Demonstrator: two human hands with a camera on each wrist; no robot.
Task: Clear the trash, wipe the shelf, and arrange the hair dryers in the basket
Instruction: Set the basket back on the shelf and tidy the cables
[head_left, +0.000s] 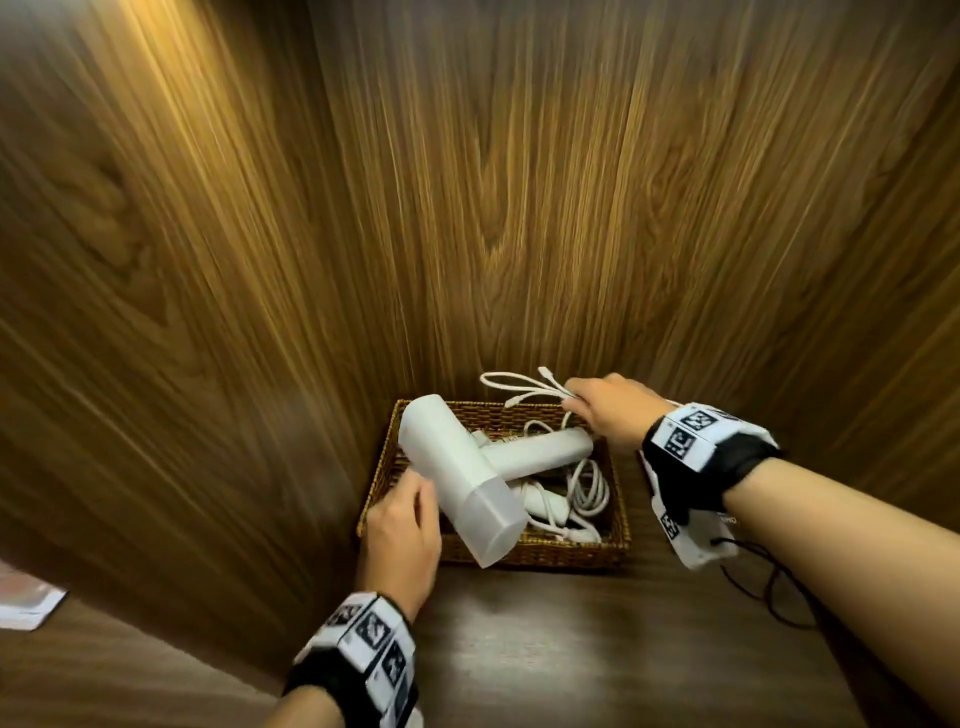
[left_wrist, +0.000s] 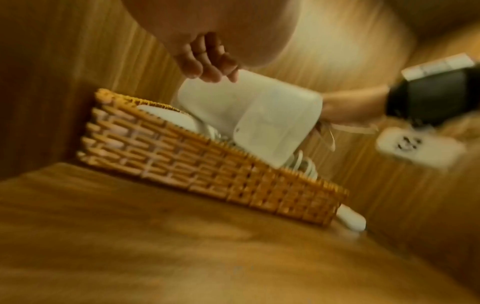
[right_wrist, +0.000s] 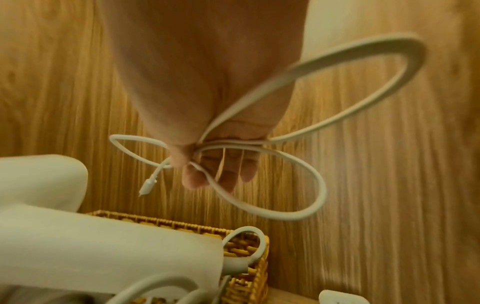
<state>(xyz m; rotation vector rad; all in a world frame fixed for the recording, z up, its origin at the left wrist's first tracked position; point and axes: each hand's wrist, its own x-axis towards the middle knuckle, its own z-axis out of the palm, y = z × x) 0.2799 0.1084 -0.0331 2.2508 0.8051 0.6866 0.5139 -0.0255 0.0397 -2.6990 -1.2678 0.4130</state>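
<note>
A woven wicker basket (head_left: 571, 546) (left_wrist: 207, 170) (right_wrist: 249, 253) sits in the back corner of the wooden shelf. A white hair dryer (head_left: 457, 467) (left_wrist: 254, 115) (right_wrist: 103, 246) lies tilted across the basket, with its barrel end over the front rim. My left hand (head_left: 410, 519) (left_wrist: 207, 65) holds the barrel from the left, fingers curled. Under it lie a second white dryer (head_left: 540, 501) and coiled white cord (head_left: 587, 483). My right hand (head_left: 597, 410) (right_wrist: 207, 176) grips a looped thin white cable (head_left: 524, 389) (right_wrist: 413, 49) above the basket's back right corner.
Wood-grain walls close in the shelf at the back and on both sides. A small white rounded object (left_wrist: 350, 218) (right_wrist: 335, 297) lies on the shelf just right of the basket. A white and pink packet (head_left: 26, 597) lies on a surface at the lower left.
</note>
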